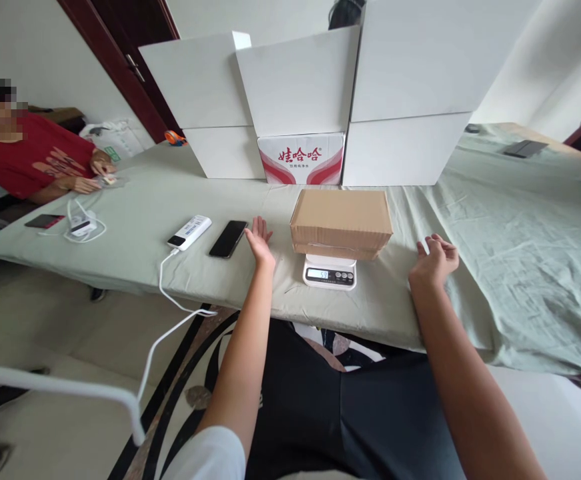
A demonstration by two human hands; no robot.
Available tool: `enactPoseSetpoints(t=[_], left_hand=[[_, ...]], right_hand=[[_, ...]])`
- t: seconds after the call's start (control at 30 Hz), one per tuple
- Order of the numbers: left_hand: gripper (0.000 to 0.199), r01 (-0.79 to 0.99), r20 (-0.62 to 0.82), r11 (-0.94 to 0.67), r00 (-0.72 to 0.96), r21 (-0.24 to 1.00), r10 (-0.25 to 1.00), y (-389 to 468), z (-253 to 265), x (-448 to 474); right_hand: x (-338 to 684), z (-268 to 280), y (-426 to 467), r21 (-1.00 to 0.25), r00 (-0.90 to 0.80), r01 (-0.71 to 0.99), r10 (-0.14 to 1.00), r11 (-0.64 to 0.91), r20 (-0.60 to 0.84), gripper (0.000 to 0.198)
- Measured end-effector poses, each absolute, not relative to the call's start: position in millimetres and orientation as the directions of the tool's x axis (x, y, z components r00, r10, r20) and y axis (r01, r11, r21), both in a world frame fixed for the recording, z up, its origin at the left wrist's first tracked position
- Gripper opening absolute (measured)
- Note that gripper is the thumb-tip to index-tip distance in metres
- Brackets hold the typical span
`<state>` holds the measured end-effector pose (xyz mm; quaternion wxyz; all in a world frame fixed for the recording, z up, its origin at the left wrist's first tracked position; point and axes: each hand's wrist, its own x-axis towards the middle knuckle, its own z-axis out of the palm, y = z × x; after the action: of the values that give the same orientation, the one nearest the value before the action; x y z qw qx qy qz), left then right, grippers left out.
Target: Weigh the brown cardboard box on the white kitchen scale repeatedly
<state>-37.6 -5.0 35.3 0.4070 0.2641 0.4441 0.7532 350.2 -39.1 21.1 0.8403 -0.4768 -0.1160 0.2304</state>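
Observation:
A taped brown cardboard box [341, 217] rests on a small white digital kitchen scale [329, 283], whose lit display shows a number that looks like 59. To the left of the box, my left hand [261, 243] lies palm up on the cloth with fingers spread, holding nothing. It is close to a black smartphone [229, 239]. On the other side, apart from the box, my right hand [435, 259] is turned up with its fingers loosely curled and apart, and nothing shows in it.
A white power bank [189, 233] with a white cable lies left of the phone. Behind the box stand white panels [300, 83] and a red-and-white carton [302, 160]. At the far left, a person in a red shirt [35, 153] handles something small. Green cloth [530, 267] covers the table.

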Motion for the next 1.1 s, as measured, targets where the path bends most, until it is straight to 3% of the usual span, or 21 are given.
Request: enactPoseSetpoints(t=[0.5,0.77,1.1], left_hand=[[0.085,-0.362,0.038,-0.265,-0.527,0.894,0.849,-5.0,34.1,-37.0],[0.079,-0.390,0.017,-0.258,-0.524,0.884,0.851,-7.0,32.7,-37.2],[0.074,-0.420,-0.008,-0.249,-0.522,0.873,0.853,-2.7,29.2,-38.1]], right_hand=[[351.3,20.0,-39.5,-0.837,0.863,-0.298,0.505,0.458,-0.031,0.023],[354.3,25.1,-39.6,-0.800,0.852,-0.394,0.507,0.454,-0.132,0.029],[354.8,26.3,-41.0,-0.779,0.843,-0.421,0.518,0.466,-0.146,0.025]])
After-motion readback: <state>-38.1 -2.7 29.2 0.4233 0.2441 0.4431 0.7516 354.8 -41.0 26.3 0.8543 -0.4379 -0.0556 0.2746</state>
